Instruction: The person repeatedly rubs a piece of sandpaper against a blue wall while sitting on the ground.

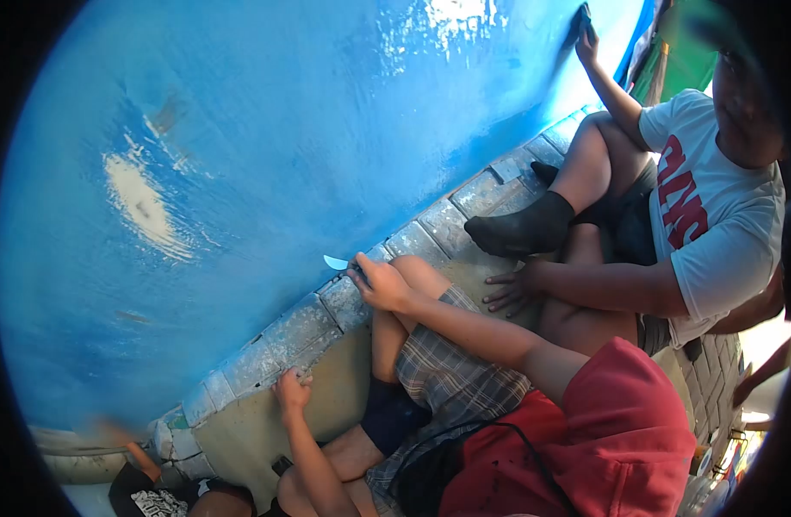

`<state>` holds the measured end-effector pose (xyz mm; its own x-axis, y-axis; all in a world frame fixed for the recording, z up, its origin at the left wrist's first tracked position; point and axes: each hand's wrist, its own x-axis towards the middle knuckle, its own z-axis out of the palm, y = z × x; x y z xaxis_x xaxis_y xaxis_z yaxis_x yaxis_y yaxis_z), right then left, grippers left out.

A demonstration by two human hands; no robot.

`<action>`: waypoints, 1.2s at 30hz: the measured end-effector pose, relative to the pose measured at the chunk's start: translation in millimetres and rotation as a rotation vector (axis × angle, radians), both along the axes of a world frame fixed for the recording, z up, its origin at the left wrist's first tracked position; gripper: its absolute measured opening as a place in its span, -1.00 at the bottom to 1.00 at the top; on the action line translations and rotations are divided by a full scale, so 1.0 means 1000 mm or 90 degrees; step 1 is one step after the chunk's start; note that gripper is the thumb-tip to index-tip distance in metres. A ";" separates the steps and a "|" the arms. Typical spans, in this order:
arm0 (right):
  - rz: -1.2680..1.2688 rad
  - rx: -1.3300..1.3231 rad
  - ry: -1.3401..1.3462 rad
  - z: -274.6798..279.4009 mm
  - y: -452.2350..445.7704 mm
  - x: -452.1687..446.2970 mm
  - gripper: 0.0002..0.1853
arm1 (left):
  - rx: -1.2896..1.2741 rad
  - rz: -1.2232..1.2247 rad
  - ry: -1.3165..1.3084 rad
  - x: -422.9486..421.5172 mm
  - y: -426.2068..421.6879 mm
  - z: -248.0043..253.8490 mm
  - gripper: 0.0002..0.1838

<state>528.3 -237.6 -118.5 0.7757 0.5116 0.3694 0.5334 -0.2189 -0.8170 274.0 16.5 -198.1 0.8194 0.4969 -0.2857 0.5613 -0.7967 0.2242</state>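
Observation:
My right hand (378,283) is closed around a small tool with a pale, curved blade (334,263). The blade points left, close to the lower edge of a glossy blue surface (240,112); whether it touches cannot be made out. My left hand (292,392) is closed at the near edge of a row of worn grey blocks (283,340). Something small and greyish may be between its fingers, too small to name. My bent legs in plaid shorts (464,353) lie between my arms.
To the right sits a person in a white shirt (722,233), one hand (587,45) raised with a dark item against the blue surface. Their black sock (524,228) is near my right hand. Another person's blurred hand (111,431) shows at lower left.

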 end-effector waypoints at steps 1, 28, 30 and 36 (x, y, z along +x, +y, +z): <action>-0.015 -0.007 0.003 -0.002 -0.001 0.001 -0.82 | 0.008 -0.005 0.002 0.000 0.001 -0.004 -0.68; -0.021 0.033 0.071 -0.003 -0.001 0.005 -0.80 | 0.032 0.026 -0.091 -0.002 -0.011 -0.005 -0.60; -0.024 0.034 0.053 -0.006 0.000 0.006 -0.80 | 0.035 0.034 -0.103 -0.002 -0.006 -0.016 -0.58; -0.032 0.018 0.061 -0.007 -0.001 0.006 -0.80 | -0.020 0.018 -0.134 -0.005 0.000 -0.020 -0.60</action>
